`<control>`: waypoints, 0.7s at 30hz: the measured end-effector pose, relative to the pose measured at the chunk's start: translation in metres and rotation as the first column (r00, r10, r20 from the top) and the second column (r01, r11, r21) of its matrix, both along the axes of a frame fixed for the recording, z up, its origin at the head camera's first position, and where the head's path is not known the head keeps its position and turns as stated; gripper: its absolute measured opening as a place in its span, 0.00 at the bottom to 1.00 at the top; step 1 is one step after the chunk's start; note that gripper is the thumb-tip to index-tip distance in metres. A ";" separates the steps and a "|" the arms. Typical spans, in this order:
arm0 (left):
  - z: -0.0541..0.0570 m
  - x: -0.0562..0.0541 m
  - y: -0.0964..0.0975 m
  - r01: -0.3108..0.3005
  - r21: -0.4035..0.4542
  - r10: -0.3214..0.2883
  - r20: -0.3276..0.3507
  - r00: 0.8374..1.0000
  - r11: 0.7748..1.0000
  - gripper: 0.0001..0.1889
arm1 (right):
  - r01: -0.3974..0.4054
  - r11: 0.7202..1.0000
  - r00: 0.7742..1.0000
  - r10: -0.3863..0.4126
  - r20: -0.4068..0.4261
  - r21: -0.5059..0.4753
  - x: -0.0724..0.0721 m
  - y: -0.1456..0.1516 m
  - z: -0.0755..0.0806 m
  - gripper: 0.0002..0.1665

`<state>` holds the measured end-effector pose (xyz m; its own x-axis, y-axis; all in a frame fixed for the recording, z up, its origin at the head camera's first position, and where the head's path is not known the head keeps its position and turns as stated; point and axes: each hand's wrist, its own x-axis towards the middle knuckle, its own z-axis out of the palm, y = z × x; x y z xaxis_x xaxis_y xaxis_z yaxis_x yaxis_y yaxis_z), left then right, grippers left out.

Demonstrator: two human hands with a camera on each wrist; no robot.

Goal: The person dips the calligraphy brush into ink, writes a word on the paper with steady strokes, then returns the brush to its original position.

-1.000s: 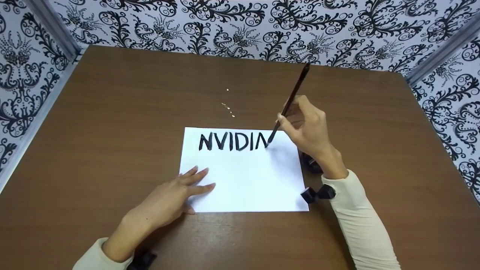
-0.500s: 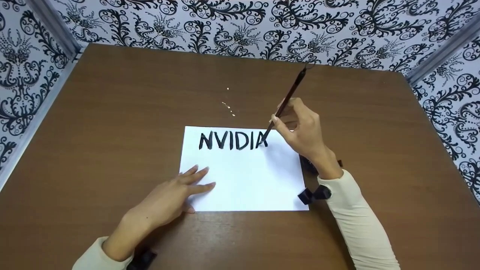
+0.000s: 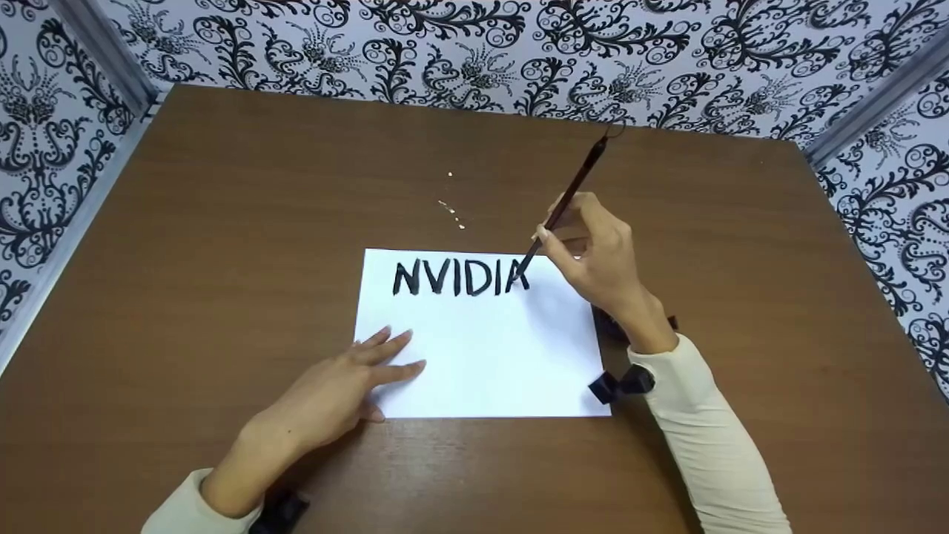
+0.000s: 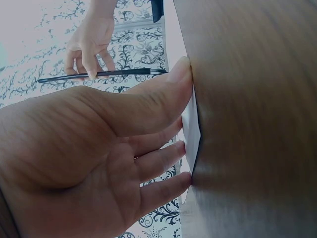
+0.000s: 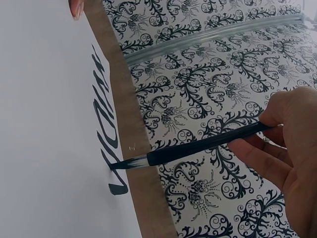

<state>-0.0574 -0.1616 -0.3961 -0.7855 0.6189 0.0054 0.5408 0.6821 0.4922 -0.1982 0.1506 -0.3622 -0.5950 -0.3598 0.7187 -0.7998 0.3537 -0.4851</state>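
Note:
A sheet of white paper (image 3: 489, 363) lies on the brown table, with black painted letters reading NVIDIA (image 3: 445, 278) along its upper part. My right hand (image 3: 604, 259) pinches a dark-handled paintbrush (image 3: 576, 182) between thumb and fingers, the handle slanting up to the right. In the right wrist view the black-tinted bristles (image 5: 130, 163) meet the paper at the last letter. My left hand (image 3: 326, 397) rests with spread fingers on the sheet's lower left corner. From the left wrist view, its thumb and fingertips lie along the paper's edge.
A dark object (image 3: 609, 325) stands at the paper's right edge, mostly hidden by my right wrist. Small pale specks (image 3: 451, 211) dot the table beyond the paper. Black-and-white patterned wallpaper (image 3: 474, 59) rises behind the table's far edge.
My right hand has shifted slightly left with the paintbrush, its tip going from the foot of the last letter's right stroke to that letter's middle. My left hand stays put.

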 end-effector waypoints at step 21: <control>0.000 0.001 0.000 -0.001 0.015 0.001 -0.010 1.000 1.000 0.35 | 0.009 0.999 1.000 -0.009 0.017 0.043 -0.002 0.003 0.000 0.10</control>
<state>-0.0568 -0.1621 -0.3966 -0.7859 0.6180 0.0227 0.5454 0.6753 0.4965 -0.1999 0.1537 -0.3621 -0.6106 -0.3845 0.6923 -0.7880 0.3816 -0.4831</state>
